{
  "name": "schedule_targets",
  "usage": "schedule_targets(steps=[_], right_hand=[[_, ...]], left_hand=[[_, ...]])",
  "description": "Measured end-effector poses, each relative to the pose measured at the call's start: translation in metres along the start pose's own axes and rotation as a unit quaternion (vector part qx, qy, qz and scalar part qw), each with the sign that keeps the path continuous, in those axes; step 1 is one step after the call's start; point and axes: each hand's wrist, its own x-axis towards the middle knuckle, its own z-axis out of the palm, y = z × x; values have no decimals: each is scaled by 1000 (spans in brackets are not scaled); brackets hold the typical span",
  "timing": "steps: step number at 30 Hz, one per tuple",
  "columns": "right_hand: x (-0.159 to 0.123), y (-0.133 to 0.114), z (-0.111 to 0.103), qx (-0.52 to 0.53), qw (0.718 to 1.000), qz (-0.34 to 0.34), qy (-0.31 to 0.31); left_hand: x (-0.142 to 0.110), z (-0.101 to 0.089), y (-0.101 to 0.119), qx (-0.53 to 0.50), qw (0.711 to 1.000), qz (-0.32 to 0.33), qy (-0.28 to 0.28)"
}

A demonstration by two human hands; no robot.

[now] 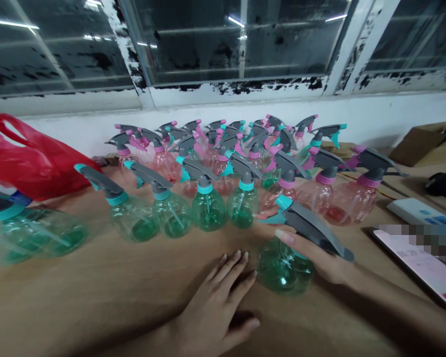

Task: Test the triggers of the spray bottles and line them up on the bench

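Observation:
My right hand (315, 260) is wrapped round a green spray bottle (282, 270) with a grey trigger head and teal nozzle, standing on the wooden table (96, 297) just in front of me. My left hand (217, 300) lies flat on the table beside that bottle, fingers stretched out, holding nothing. Behind them stand several green spray bottles (207, 208) in a row, and further back several pink spray bottles (319, 191) crowd up to the wall.
A red plastic bag (29, 163) lies at the left, with another green bottle (33, 233) near it. At the right are a pink-and-white sheet (427, 270), a white box (416, 210) and brown cardboard (427, 141). Windows run along the back wall.

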Motion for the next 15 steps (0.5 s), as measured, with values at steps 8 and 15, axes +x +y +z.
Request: schedule_targets(steps=[8, 15], right_hand=[[-1, -10, -1, -40, 999, 3, 23], [-1, -11, 1, 13, 999, 29, -12]], left_hand=[[1, -3, 1, 10, 1000, 0, -14], [1, -2, 1, 18, 1000, 0, -18]])
